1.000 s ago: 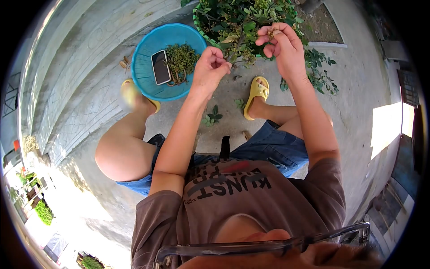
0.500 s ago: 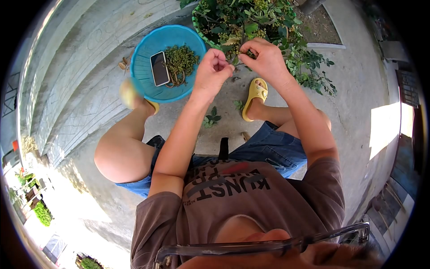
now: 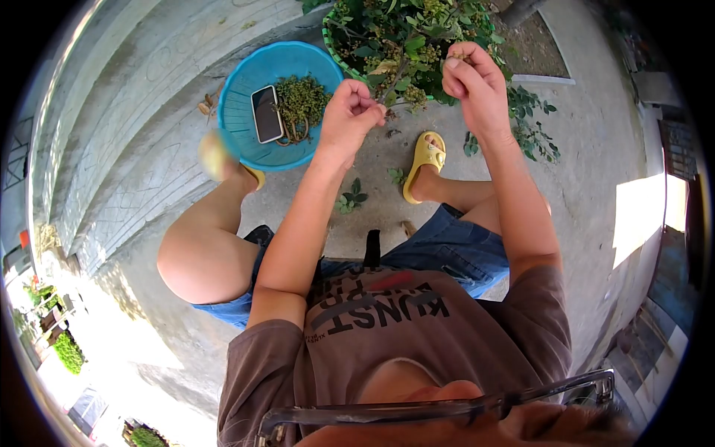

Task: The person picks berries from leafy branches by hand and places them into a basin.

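My left hand [image 3: 348,119] is closed, its thumb and fingers pinching the lower end of a leafy branch [image 3: 403,72]. Small green berry clusters [image 3: 415,97] hang on that branch, which slants up over a green-rimmed basket [image 3: 333,54] heaped with similar branches. To the right, my right hand [image 3: 477,86] is raised beside the heap with its fingers curled against the thumb. A small brownish-green bit shows at its fingertips, too small to name. Left of my left hand, a blue plastic basin [image 3: 237,112] holds a pile of picked green berry clusters [image 3: 302,102].
A phone [image 3: 267,114] lies in the basin against the berries. Leafy sprigs [image 3: 532,123] trail onto the concrete at the right, and a fallen sprig [image 3: 351,197] lies between my feet. Yellow slippers [image 3: 426,160] are on my feet. Concrete steps [image 3: 149,97] rise at the left.
My right hand has moved up and right, away from the branch near my left hand. The left hand stays almost in place, still on the stem, and the branch is now more exposed.
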The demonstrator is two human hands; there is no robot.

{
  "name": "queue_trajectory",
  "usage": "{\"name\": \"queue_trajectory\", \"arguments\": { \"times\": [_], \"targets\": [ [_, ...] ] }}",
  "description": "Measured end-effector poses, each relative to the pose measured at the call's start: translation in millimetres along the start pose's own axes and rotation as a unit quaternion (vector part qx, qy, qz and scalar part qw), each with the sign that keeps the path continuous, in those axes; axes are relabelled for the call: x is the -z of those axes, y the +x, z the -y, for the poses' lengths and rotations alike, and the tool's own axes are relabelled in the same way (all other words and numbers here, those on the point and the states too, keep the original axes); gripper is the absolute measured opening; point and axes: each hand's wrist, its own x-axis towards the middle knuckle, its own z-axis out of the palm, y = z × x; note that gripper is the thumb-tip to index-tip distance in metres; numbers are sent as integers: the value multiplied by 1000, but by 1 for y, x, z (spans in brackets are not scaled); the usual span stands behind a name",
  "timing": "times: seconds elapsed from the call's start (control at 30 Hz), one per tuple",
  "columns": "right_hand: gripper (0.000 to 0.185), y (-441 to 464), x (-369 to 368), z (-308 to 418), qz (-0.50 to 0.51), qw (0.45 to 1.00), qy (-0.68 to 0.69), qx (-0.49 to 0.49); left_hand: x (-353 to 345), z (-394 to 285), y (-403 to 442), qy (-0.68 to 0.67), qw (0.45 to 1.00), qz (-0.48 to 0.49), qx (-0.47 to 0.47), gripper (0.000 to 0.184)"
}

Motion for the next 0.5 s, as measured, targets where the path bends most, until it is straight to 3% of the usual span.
{"name": "queue_trajectory", "arguments": {
  "times": [0.03, 0.07, 0.13, 0.27, 0.37, 0.47, 0.5],
  "targets": [
    [6, 4, 8, 6, 15, 985, 168, -39, 2, -2, 1, -10, 1000, 1, 9, 23],
    [6, 5, 12, 9, 15, 985, 167, -38, 4, -2, 1, -11, 1000, 2, 8, 23],
    [9, 7, 17, 13, 4, 952, 293, -86, 6, -2, 3, -8, 1000, 7, 14, 21],
    [8, 5, 13, 8, 6, 938, 324, -124, 6, -4, 3, -13, 1000, 5, 19, 21],
    [14, 3, 17, -4, 38, 966, 230, -115, 8, -5, 4, -17, 1000, 5, 25, 20],
    [23, -1, 12, -1, 59, 990, -72, -110, 12, -5, 4, -30, 999, 8, 33, 19],
    [23, -3, 9, 0, 58, 990, -72, -111, 12, -5, 4, -29, 999, 6, 31, 19]
  ]
}}
